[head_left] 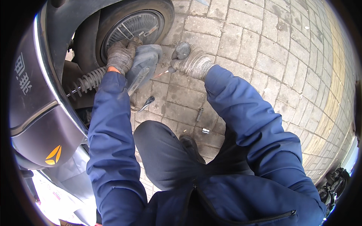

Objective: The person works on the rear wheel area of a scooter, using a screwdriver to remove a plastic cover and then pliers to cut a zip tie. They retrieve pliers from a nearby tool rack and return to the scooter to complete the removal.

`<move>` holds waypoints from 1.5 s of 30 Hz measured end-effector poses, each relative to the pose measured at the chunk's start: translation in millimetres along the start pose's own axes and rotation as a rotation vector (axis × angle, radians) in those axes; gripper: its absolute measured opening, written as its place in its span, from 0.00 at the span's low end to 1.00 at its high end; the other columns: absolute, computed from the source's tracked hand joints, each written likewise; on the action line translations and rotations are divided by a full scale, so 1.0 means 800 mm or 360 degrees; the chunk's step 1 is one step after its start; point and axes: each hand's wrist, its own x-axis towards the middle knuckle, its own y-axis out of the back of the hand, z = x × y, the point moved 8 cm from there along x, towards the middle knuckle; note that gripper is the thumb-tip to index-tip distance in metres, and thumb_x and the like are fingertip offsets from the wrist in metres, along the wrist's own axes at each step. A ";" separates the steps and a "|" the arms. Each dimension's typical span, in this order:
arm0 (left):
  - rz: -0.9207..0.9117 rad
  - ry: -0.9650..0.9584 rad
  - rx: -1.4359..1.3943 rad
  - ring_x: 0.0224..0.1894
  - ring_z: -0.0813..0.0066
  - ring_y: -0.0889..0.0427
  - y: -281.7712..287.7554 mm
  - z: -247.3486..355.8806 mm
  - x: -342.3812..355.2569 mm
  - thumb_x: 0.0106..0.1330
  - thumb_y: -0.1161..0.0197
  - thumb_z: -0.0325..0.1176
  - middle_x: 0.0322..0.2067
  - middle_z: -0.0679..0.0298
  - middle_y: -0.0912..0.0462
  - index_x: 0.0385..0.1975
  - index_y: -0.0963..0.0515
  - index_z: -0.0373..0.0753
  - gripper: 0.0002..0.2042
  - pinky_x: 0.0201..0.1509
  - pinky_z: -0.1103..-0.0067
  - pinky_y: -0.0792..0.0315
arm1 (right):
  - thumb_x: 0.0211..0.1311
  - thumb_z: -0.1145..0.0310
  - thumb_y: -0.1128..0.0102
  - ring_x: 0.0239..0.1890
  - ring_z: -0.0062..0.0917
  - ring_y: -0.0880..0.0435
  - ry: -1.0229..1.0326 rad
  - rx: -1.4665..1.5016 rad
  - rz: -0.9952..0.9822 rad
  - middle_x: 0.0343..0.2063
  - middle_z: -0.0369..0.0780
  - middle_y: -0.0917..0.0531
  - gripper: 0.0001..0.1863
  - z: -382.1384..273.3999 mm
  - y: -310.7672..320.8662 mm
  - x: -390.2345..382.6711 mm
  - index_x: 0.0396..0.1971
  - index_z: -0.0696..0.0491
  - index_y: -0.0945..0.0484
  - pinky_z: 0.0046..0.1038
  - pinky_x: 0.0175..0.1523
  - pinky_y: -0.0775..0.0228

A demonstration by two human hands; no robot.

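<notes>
Head view: our left hand (121, 55) grips closed on the grey cover (141, 67) beside the wheel (132, 28), steadying it at far left. Our right hand (194, 64) is closed around a thin tool (163, 72), tip toward the cover. Sockets (200, 114) lie on the paving (241, 41) nearer us.

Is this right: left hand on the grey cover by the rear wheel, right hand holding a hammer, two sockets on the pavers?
Not quite. The head view shows the right hand holding a thin screwdriver-like tool, not a hammer. The left hand on the grey cover and two sockets on the pavers are correct.
</notes>
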 end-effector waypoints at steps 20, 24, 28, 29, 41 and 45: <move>-0.0090 0.0037 0.0037 0.44 0.51 0.21 0.001 0.002 -0.002 0.64 0.53 0.57 0.37 0.47 0.19 0.37 0.18 0.38 0.27 0.52 0.67 0.30 | 0.51 0.69 0.31 0.26 0.17 0.24 0.0386 0.0492 0.0020 0.21 0.35 0.19 0.08 -0.021 -0.012 -0.021 0.25 0.56 0.20 0.23 0.32 0.29; -0.0086 0.0003 0.0036 0.44 0.51 0.21 -0.001 0.001 0.002 0.64 0.52 0.57 0.37 0.46 0.19 0.37 0.18 0.36 0.28 0.52 0.66 0.30 | 0.51 0.68 0.30 0.25 0.16 0.26 0.0575 0.0519 -0.0027 0.20 0.34 0.21 0.09 -0.039 -0.016 -0.030 0.25 0.56 0.21 0.24 0.31 0.30; -0.0075 -0.0011 0.0011 0.44 0.50 0.21 -0.003 -0.001 0.002 0.64 0.52 0.57 0.37 0.46 0.19 0.38 0.19 0.35 0.28 0.53 0.66 0.30 | 0.51 0.67 0.30 0.23 0.16 0.28 0.0604 0.1089 -0.0158 0.19 0.33 0.23 0.09 -0.056 -0.025 -0.046 0.25 0.55 0.22 0.23 0.29 0.31; -0.0068 -0.0013 -0.0006 0.44 0.50 0.21 -0.003 -0.001 0.002 0.64 0.52 0.57 0.37 0.46 0.19 0.38 0.19 0.35 0.28 0.53 0.66 0.30 | 0.52 0.67 0.30 0.23 0.15 0.28 0.0526 0.1029 -0.0127 0.19 0.33 0.23 0.09 -0.055 -0.026 -0.051 0.25 0.55 0.22 0.23 0.29 0.31; -0.0327 0.0138 -0.0375 0.41 0.54 0.19 -0.020 -0.011 0.003 0.63 0.48 0.56 0.36 0.47 0.18 0.38 0.19 0.35 0.26 0.51 0.70 0.28 | 0.50 0.74 0.37 0.36 0.31 0.19 0.0980 -0.0176 -0.0014 0.35 0.43 0.21 0.12 -0.084 -0.053 -0.103 0.37 0.54 0.22 0.28 0.39 0.25; -0.0424 0.0116 -0.0433 0.41 0.55 0.19 -0.039 -0.024 0.016 0.62 0.45 0.56 0.38 0.48 0.18 0.42 0.20 0.36 0.26 0.50 0.71 0.27 | 0.42 0.73 0.36 0.39 0.37 0.20 0.1124 -0.0321 0.0020 0.39 0.45 0.22 0.18 -0.081 -0.067 -0.117 0.39 0.50 0.24 0.32 0.42 0.26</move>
